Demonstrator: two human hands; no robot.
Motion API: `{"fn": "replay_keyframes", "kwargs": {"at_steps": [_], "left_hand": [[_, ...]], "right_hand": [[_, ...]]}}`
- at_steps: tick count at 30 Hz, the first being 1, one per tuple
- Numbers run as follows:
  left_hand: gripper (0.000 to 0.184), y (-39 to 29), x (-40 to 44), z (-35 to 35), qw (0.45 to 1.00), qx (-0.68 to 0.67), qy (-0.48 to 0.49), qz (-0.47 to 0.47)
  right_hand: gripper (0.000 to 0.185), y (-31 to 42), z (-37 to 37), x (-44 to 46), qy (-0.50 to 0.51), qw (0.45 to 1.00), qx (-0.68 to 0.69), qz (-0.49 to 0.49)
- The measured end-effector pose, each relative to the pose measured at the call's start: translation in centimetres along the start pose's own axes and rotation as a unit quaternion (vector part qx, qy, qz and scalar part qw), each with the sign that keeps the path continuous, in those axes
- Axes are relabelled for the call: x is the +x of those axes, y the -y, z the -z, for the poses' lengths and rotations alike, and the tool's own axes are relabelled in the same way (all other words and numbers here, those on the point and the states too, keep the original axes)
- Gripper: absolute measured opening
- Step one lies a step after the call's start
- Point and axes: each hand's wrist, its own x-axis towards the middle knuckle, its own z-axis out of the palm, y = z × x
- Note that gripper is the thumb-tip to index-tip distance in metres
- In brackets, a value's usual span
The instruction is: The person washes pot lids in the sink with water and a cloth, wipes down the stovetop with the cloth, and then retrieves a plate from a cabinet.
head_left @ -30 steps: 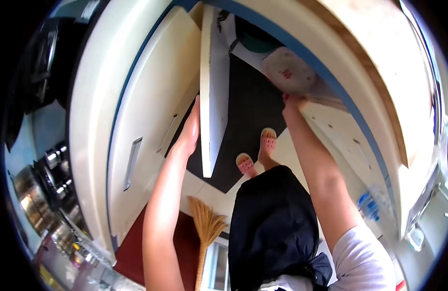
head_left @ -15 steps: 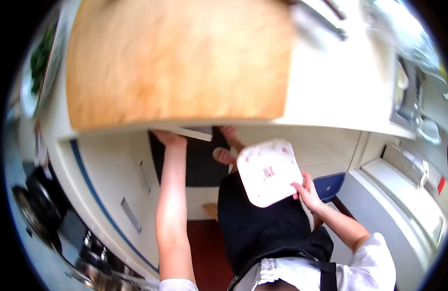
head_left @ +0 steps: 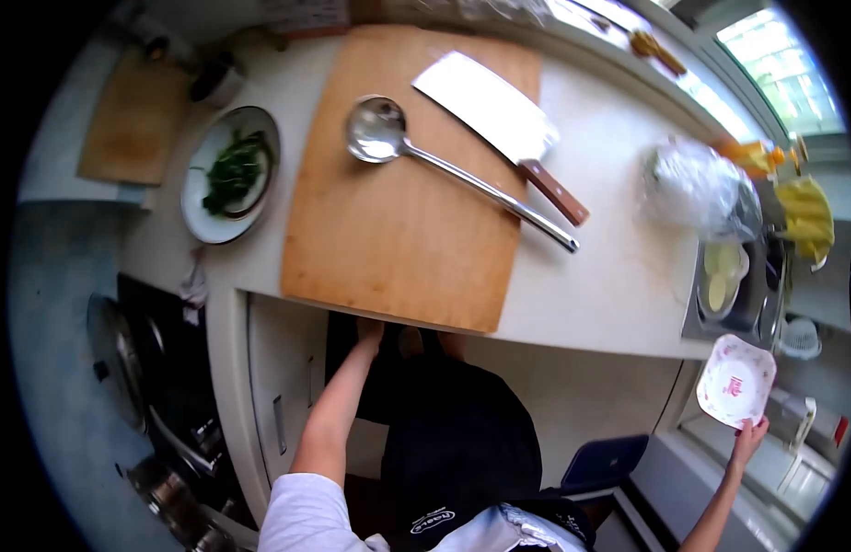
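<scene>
At the right, below the sink, my right hand (head_left: pixel 749 436) grips the near rim of a squarish white plate (head_left: pixel 736 380) with red marks in its middle. My left hand (head_left: pixel 370 331) is low under the counter's front edge, partly hidden by it; its fingers cannot be made out. Above it on the counter lies a wooden cutting board (head_left: pixel 398 239). A metal ladle (head_left: pixel 377 130) and a cleaver (head_left: pixel 490 104) with a brown handle rest across the board, their handles past its right edge.
An oval dish (head_left: pixel 204 216) with green leaves stands left of the board. Plastic bags (head_left: pixel 697 189) lie near the sink (head_left: pixel 690 308) at the right. Pans (head_left: pixel 117 363) are at the lower left. A dark blue lid-like object (head_left: pixel 605 462) is below the counter.
My right hand has lifted the plate out of the low cabinet and carried it up and to the right. The view has risen from the cabinet to the countertop. My left hand remains low.
</scene>
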Motion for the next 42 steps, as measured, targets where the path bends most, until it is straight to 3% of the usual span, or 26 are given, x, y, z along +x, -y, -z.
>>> {"fn": "replay_keyframes", "kwargs": {"at_steps": [1,2,3,4,5,8,11,12,13,14,16,18,20,22,26,30,35,42], "left_hand": [[0.048,-0.4,-2.9,2.7,0.993,0.077,0.058,-0.071],[0.034,3.1,-4.5,4.0,0.997,0.039,0.057,-0.045],[0.028,2.0,-7.0,6.5,0.988,-0.024,0.146,0.044],[0.023,0.9,-10.0,8.6,0.978,-0.097,0.151,0.11],[0.023,-0.3,-12.5,10.8,0.968,-0.103,0.18,0.141],[0.033,-2.2,-17.8,16.3,0.974,-0.073,0.208,0.057],[0.035,-11.1,-21.1,23.2,0.974,-0.043,0.204,-0.086],[0.034,-13.8,-21.0,24.9,0.971,-0.042,0.196,-0.133],[0.034,-15.9,-20.5,26.3,0.968,-0.054,0.195,-0.148],[0.034,-17.7,-19.2,27.3,0.965,-0.067,0.19,-0.166],[0.039,-18.2,-15.2,27.0,0.929,-0.282,0.171,-0.169],[0.041,-21.0,-12.4,28.3,0.882,-0.448,0.147,0.001],[0.044,-20.1,-7.7,27.9,0.813,-0.559,0.152,0.054],[0.046,-20.5,-4.1,27.6,0.816,-0.565,0.107,0.057],[0.05,-20.7,1.7,26.5,0.809,-0.575,-0.04,0.112],[0.043,-20.3,3.2,26.1,0.851,-0.507,-0.11,0.085],[0.041,-18.5,0.5,27.3,0.855,-0.496,-0.119,0.099],[0.04,-17.5,-1.7,29.5,0.862,-0.49,-0.076,0.105]], "right_hand": [[0.033,3.8,-0.3,1.8,-0.109,0.94,-0.242,0.215],[0.042,8.6,-0.5,2.8,-0.095,0.87,-0.471,0.109],[0.041,11.6,-0.9,4.0,-0.067,0.844,-0.523,0.1],[0.041,13.8,-1.5,4.4,-0.039,0.814,-0.573,0.086],[0.041,15.6,-1.9,4.4,-0.045,0.818,-0.565,0.093],[0.04,19.3,-2.3,3.8,-0.128,0.867,-0.476,0.08],[0.039,19.0,-1.9,2.1,-0.199,0.895,-0.397,0.046],[0.033,13.7,-2.1,4.7,-0.285,0.878,-0.35,0.162],[0.029,14.9,-2.6,3.1,-0.204,0.956,-0.188,0.098],[0.026,16.4,-3.8,1.9,-0.115,0.993,-0.013,0.033],[0.022,22.5,-7.7,-2.8,-0.048,0.985,0.162,0.023],[0.022,32.7,-11.4,-8.5,0.015,0.97,0.241,-0.004],[0.018,37.7,-15.8,-10.3,0.085,0.951,0.294,0.046],[0.017,44.0,-20.8,-12.0,0.143,0.924,0.346,0.074],[0.033,55.2,-31.0,-12.8,0.281,0.886,0.34,0.143],[0.029,63.7,-42.0,-13.1,0.37,0.838,0.36,0.177],[0.023,70.7,-52.6,-17.9,0.419,0.828,0.361,0.087],[0.026,70.8,-60.8,-24.7,0.407,0.826,0.391,0.009]]}}
